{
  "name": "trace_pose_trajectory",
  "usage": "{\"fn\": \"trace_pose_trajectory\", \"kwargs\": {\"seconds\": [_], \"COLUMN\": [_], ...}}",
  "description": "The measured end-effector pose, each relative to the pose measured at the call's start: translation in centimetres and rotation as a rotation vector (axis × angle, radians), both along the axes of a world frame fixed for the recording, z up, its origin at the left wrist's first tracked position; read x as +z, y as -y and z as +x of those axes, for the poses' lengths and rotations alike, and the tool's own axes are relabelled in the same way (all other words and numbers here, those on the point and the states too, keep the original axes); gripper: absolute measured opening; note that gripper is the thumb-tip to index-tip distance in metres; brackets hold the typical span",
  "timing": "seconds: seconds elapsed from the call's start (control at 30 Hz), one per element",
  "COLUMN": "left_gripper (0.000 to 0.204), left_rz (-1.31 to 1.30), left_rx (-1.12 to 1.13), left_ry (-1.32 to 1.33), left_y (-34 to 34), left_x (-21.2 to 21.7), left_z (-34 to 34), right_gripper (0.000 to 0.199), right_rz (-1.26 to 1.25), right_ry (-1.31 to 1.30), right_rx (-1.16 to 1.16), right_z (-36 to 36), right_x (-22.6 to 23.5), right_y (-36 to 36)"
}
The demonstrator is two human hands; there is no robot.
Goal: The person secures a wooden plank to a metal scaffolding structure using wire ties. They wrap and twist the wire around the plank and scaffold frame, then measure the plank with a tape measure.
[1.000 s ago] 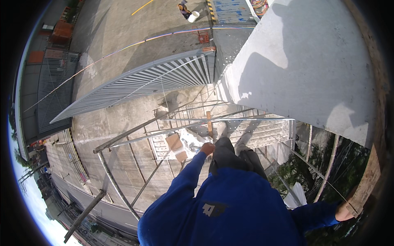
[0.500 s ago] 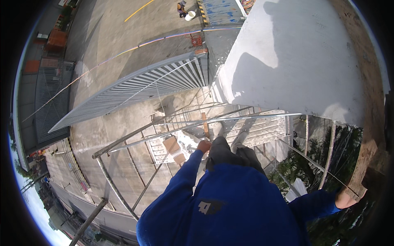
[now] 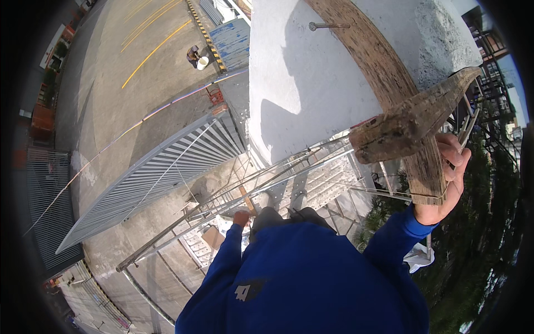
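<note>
I look down from a metal scaffold, high above the ground. My right hand (image 3: 449, 177), in a blue sleeve, is raised at the right. Its fingers curl round the edge of a weathered wooden board (image 3: 389, 83) that lies against a white concrete wall (image 3: 300, 83). A short wooden cross-piece (image 3: 409, 125) juts out just above that hand, with thin wires (image 3: 466, 125) beside it. My left hand (image 3: 241, 217) is low in the middle, closed at a scaffold rail (image 3: 183, 231).
A nail (image 3: 327, 25) sticks out of the board's top. Far below lie a corrugated metal roof (image 3: 161, 172), a paved yard with yellow lines (image 3: 150, 55) and a person with a white bucket (image 3: 196, 55). Perforated scaffold decks (image 3: 328, 183) are underfoot; trees (image 3: 478, 250) stand at the right.
My right hand has risen from the lower right up to the wooden board and closed on it. The view has tilted up the wall. My left hand stays at the rail.
</note>
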State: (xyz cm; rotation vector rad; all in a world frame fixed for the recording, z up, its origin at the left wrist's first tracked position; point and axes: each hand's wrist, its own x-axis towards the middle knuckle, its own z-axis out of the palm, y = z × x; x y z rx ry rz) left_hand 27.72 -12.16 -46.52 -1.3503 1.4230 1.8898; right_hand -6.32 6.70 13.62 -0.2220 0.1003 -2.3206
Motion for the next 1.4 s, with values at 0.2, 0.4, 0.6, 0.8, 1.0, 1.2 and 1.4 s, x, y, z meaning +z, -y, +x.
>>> {"fn": "trace_pose_trajectory", "kwargs": {"seconds": [0.2, 0.4, 0.6, 0.8, 1.0, 1.2, 1.4], "left_gripper": [0.016, 0.025, 0.017, 0.015, 0.026, 0.025, 0.023], "left_rz": [-0.029, -0.044, 0.043, 0.017, -0.259, -0.625, -0.966], "left_rx": [0.091, 0.063, 0.087, 0.032, 0.159, 0.173, 0.018], "left_ry": [0.03, 0.078, 0.063, -0.148, -0.269, -0.986, -1.291], "left_y": [2.4, 2.1, 0.3, 0.5, 4.4, 6.6, 1.3], "left_x": [1.6, 3.0, 0.8, -0.6, 15.8, 41.2, 52.3], "left_z": [-2.7, -3.9, -2.7, -0.3, -10.3, -18.3, -19.6], "right_gripper": [0.027, 0.03, 0.028, 0.027, 0.027, 0.027, 0.024], "right_rz": [-0.064, -0.062, -0.057, -0.07, 0.002, -0.038, 0.019], "right_ry": [-0.061, -0.085, -0.093, -0.056, -0.116, -0.095, -0.104], "right_rx": [0.005, 0.048, 0.046, 0.023, -0.112, -0.131, -0.134], "right_z": [-0.5, -1.0, -1.2, -1.4, -0.8, -0.7, -0.9], "right_x": [-1.0, -1.6, -2.0, -2.0, -2.3, -2.7, -2.7], "right_y": [0.5, 0.0, 0.2, 0.8, 1.6, 2.2, 2.5]}}
